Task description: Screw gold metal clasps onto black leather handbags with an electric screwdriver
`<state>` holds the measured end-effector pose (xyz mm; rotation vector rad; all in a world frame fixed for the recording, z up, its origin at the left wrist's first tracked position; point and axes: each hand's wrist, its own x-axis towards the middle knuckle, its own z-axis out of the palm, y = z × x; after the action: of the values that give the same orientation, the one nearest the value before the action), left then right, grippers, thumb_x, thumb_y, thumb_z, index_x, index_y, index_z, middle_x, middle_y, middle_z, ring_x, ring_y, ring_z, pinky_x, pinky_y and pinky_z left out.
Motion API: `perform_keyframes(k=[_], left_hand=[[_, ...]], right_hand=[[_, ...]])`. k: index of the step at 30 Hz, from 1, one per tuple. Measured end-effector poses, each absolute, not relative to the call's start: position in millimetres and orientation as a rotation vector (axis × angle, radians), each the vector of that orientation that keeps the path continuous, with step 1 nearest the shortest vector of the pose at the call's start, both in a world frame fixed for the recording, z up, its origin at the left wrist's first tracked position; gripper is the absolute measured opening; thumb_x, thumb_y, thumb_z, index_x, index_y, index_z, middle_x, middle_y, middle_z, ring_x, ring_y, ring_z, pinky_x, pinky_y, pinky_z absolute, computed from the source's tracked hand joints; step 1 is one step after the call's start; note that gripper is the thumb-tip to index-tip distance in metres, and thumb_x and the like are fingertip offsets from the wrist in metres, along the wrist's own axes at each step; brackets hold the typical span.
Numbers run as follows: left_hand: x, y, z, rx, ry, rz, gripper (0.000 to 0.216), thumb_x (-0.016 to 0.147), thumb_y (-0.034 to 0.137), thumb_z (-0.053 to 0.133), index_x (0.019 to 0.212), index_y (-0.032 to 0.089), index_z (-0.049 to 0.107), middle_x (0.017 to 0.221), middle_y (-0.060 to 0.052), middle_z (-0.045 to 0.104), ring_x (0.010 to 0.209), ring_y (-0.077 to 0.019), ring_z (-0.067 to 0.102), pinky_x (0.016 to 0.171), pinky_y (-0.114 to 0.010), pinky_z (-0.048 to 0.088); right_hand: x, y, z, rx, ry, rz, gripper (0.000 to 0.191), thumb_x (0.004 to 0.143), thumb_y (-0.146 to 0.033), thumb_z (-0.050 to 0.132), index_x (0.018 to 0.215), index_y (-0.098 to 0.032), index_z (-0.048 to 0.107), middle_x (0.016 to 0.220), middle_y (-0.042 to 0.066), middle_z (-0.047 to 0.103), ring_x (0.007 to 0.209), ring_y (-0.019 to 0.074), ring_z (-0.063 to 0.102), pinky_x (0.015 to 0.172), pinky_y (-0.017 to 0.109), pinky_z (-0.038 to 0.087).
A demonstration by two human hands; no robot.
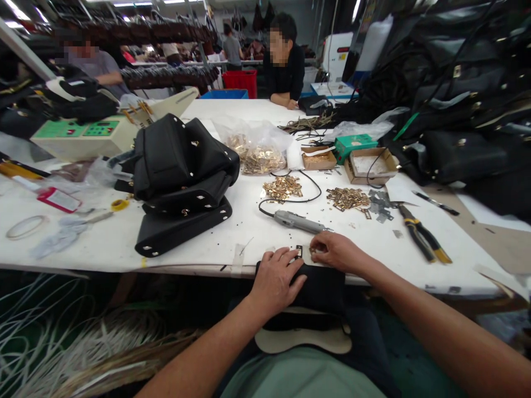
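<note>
We are risking the fitting (312, 250) slipping off the table (207, 243) edge, since our right hand (337, 251) is pinching it so close to that edge, fingers closed around it and mostly hiding it. Our left hand (276, 279) is lying open, pressing flat on the black piece (321, 290) overhanging the edge. A buckle (299, 251) is sitting between the hands, the driver (298, 222) just beyond.

The white flat worktable (215, 243) carries a grey corded electric screwdriver (298, 222) just beyond the right fingers (320, 244). Loose brass fittings (283, 188) lie farther beyond. Yellow-handled black pliers (421, 236) lie to the right. Stacked black leather bags (182, 182) stand left of the left fingers (286, 257).
</note>
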<state>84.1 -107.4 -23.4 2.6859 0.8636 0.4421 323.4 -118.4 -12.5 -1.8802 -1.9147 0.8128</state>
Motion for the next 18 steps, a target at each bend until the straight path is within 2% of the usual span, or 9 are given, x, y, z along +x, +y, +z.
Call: perform_keyframes(k=[3,8,12,18], left_hand=[[84,-107,-24,2.690,0.862,0.451,0.031,0.095,0.037,0.061,0.124,0.028,0.064,0.140,-0.005,0.062,0.131,-0.0292,0.050,0.099,-0.050,0.041],[85,-105,-24,2.701,0.845,0.441,0.033,0.096,0.036,0.060,0.127,0.028,0.063,0.139,-0.006,0.062,0.130,-0.0286,0.051,0.098,-0.049,0.042],[85,-105,-23,2.707,0.840,0.436,0.034,0.096,0.036,0.060,0.128,0.027,0.063,0.139,-0.006,0.061,0.130,-0.0282,0.051,0.097,-0.048,0.043],[85,-104,-24,2.704,0.852,0.420,0.036,0.095,0.036,0.061,0.129,0.027,0.063,0.139,-0.011,0.059,0.130,-0.0300,0.051,0.097,-0.048,0.043]], right_hand=[[322,-118,-8,-1.865,-1.700,1.010,0.008,0.079,-0.028,0.068,0.080,-0.021,0.073,0.071,0.001,0.070,0.067,0.0168,0.062,0.064,0.027,0.045],[309,-113,-6,-1.790,-1.273,1.303,0.019,0.084,-0.036,0.066,0.083,-0.018,0.072,0.060,0.001,0.068,0.054,0.0141,0.060,0.051,0.023,0.043],[297,-106,-12,-1.813,-1.285,1.237,0.018,0.082,-0.034,0.067,0.082,-0.018,0.074,0.056,-0.001,0.066,0.048,0.0117,0.055,0.048,0.022,0.041],[292,-103,-12,-1.853,-1.339,1.182,0.015,0.082,-0.032,0.066,0.076,-0.021,0.074,0.053,-0.002,0.066,0.046,0.0128,0.056,0.047,0.024,0.041]])
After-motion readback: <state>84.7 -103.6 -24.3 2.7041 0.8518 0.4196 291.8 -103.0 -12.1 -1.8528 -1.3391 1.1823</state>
